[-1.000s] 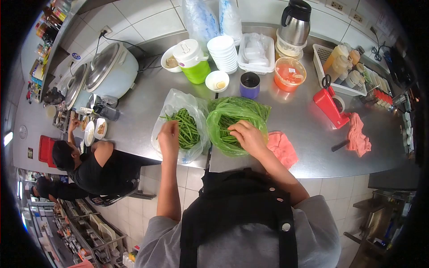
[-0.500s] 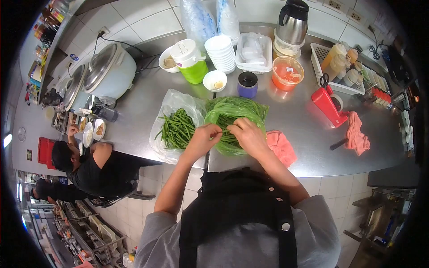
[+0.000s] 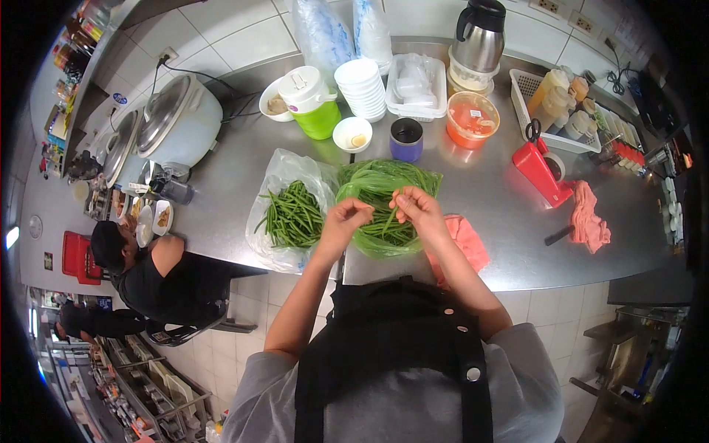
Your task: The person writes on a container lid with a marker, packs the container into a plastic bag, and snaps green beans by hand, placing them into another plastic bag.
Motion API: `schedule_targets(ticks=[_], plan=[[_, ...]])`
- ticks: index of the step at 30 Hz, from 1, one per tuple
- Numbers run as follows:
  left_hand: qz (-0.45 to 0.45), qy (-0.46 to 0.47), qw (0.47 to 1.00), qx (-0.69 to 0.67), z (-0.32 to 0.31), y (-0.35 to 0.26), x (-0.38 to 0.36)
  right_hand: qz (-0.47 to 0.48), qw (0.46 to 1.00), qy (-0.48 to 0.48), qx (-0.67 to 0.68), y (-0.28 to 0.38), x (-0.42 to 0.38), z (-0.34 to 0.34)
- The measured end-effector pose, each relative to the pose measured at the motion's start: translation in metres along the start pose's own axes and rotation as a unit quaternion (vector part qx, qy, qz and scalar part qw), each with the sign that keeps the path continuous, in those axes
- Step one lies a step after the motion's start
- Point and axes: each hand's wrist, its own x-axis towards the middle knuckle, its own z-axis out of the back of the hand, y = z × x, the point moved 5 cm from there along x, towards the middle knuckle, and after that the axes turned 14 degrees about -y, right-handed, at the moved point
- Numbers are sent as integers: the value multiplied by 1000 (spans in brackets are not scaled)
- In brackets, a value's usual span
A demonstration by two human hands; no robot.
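Note:
My left hand (image 3: pixel 347 219) and my right hand (image 3: pixel 418 207) are raised together over a green plastic bag (image 3: pixel 369 182) full of green beans. Between them they pinch one green bean (image 3: pixel 391 217), the right hand at its upper end, the left fingertips near its lower end. To the left lies a clear plastic bag (image 3: pixel 284 171) with a pile of green beans (image 3: pixel 294 214) on it. Both bags rest on the steel counter (image 3: pixel 487 199).
Behind the bags stand a purple cup (image 3: pixel 406 139), a small white bowl (image 3: pixel 352 134), a green jug (image 3: pixel 313 102), stacked white bowls (image 3: pixel 360 88), an orange tub (image 3: pixel 473 120). Pink cloths (image 3: pixel 468 240) lie right, with a red tape dispenser (image 3: pixel 543 171). Rice cookers (image 3: pixel 177 118) sit left. Another person (image 3: pixel 140 266) sits at lower left.
My left hand left the pile in the clear bag and came right to the green bag. Both hands then lifted a single bean out of it.

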Motion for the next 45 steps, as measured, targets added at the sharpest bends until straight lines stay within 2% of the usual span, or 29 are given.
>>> schedule_targets(ticks=[1, 2, 4, 7, 14, 17, 19, 20, 21, 23, 24, 25, 26, 27, 28, 29, 30, 31, 32, 33, 35, 36, 37, 38, 40, 44, 45], plan=[[29, 19, 999, 16, -4, 3, -3, 8, 999, -11, 37, 4, 1, 1], [28, 19, 999, 16, -4, 6, -4, 5, 999, -17, 43, 1, 4, 3], [34, 78, 995, 53, -10, 12, -7, 25, 998, -34, 53, 6, 5, 2], [73, 90, 993, 5, -15, 16, -13, 56, 995, -62, 54, 10, 8, 3], [69, 60, 996, 25, -15, 17, -13, 93, 992, -88, 0, 16, 5, 1], [19, 57, 998, 8, -13, 16, -14, 104, 992, -70, -10, 20, 2, -2], [-98, 53, 974, 196, -16, 8, -18, 116, 990, -70, -35, 18, -2, -7], [-188, 38, 952, 237, -18, 4, -22, 127, 987, -75, -62, 18, -4, -8], [-189, 36, 952, 236, -20, 6, -23, 128, 987, -73, -63, 21, -7, -12], [-314, 63, 884, 339, -30, 5, -31, 247, 960, -86, -104, 53, -25, -28], [-302, 66, 877, 369, -30, 14, -31, 288, 947, -72, -125, 75, -36, -39], [-301, 67, 877, 369, -29, 27, -30, 287, 947, -73, -124, 83, -41, -49], [-291, 47, 889, 350, -25, 41, -29, 347, 935, -39, -62, 93, -50, -64], [-280, 28, 901, 329, -22, 54, -27, 376, 926, -25, -32, 96, -53, -76], [-286, 12, 928, 238, -25, 54, -30, 404, 915, -9, -2, 99, -56, -89], [-295, 1, 944, 146, -28, 53, -33, 343, 938, 56, -10, 93, -47, -108], [-295, 6, 932, 209, -30, 48, -39, 279, 952, 122, -18, 87, -38, -120], [-296, 9, 915, 274, -30, 38, -42, 281, 952, 123, -17, 72, -23, -114], [-242, 124, 854, 444, -34, 41, -42, 275, 942, 117, -151, 42, -1, -104], [-243, 119, 853, 447, -27, 38, -41, 264, 916, 109, -281, 24, 17, -93], [-207, 119, 797, 555, -14, 47, -40, 25, 930, 147, -335, 8, 34, -60], [-201, 56, 794, 570, -8, 49, -38, 69, 863, 159, -475, 7, 36, -50], [-198, 59, 797, 568, -7, 49, -40, 111, 772, 167, -603, 6, 34, -39], [-195, 24, 820, 538, -3, 44, -37, 108, 771, 165, -605, -11, 32, -28], [-211, -24, 845, 491, 1, 34, -32, 293, 748, 18, -595, -44, 28, -11], [-266, -63, 842, 465, -8, 3, -24, 334, 726, 9, -601, -56, 21, -2], [-266, -68, 845, 458, -11, -7, -23, 288, 769, 12, -571, -41, 15, -2]])
